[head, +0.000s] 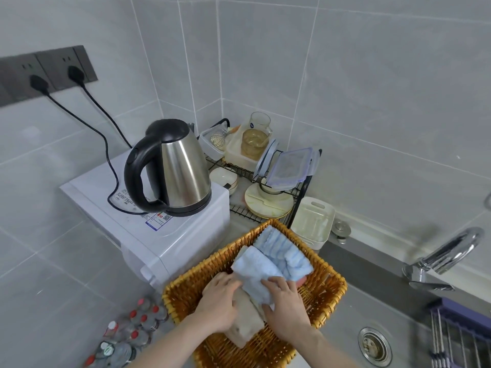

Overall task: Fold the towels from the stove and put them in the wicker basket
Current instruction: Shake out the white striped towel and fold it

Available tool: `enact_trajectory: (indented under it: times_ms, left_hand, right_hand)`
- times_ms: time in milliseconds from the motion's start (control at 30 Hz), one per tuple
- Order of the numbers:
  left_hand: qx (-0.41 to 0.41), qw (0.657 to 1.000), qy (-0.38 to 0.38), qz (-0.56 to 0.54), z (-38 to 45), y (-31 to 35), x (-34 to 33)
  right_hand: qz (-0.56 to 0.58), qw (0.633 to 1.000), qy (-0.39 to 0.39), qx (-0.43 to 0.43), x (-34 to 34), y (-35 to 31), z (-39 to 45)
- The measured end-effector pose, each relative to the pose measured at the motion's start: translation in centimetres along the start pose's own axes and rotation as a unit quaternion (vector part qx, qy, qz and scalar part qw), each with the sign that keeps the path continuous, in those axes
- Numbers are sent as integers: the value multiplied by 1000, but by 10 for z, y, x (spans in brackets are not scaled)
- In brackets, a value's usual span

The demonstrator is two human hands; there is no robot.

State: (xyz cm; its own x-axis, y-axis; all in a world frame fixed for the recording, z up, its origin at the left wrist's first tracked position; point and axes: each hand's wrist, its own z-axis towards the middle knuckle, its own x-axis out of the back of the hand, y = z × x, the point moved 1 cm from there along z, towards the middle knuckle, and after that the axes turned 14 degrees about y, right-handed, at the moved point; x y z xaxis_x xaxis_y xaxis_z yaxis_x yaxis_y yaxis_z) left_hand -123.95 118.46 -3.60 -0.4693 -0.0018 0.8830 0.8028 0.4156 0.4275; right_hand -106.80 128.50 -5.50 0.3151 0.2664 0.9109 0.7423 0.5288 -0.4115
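One wicker basket (329,290) sat on the bench (239,227) at the edge of the sink (353,314), and I counted three towels in it for certain. A fluffy blue towel (285,248) lay folded along the far side. A second, smoother blue towel (255,272) lay across the middle, and a beige towel (245,322) lay under it toward the near end. Something pink showed under the blue ones, but I could not tell what it was.

Both hands were down in the basket. The left hand (219,301) lay on the beige towel, fingers bent onto the edge of the smooth blue one. The right hand (285,301) pressed on that same blue towel with fingers spread and lightly curled over its near edge.

Behind stood one steel kettle (176,168) on a white appliance (170,235), with two plugs in the wall sockets (39,73). A black wire rack (265,179) held plates, bowls, a glass jug and plastic boxes. One tap (446,253) curved over the sink.
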Motion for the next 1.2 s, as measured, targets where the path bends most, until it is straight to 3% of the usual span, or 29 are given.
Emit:
enact_trajectory:
  times_ms: [100, 200, 467, 800, 967, 1200]
  left_hand:
    - [4, 999, -8, -38, -32, 5, 22]
    - [-2, 998, 54, -17, -60, 3, 41]
    - [19, 993, 111, -29, -71, -7, 62]
    - [-50, 998, 24, -22, -60, 12, 75]
    - [-137, 990, -20, -19, -51, 28, 86]
    - [-256, 964, -73, -21, -57, 25, 85]
  right_hand:
    - [27, 998, 47, 9, 9, -1, -5]
    - [43, 996, 81, 19, 12, -6, -12]
    - [123, 989, 76, -15, 21, -22, -41]
    - [205, 963, 138, -105, 54, -19, -86]
    - [179, 953, 181, -163, 65, -31, -115]
    - [186, 911, 254, -267, 70, -66, -169]
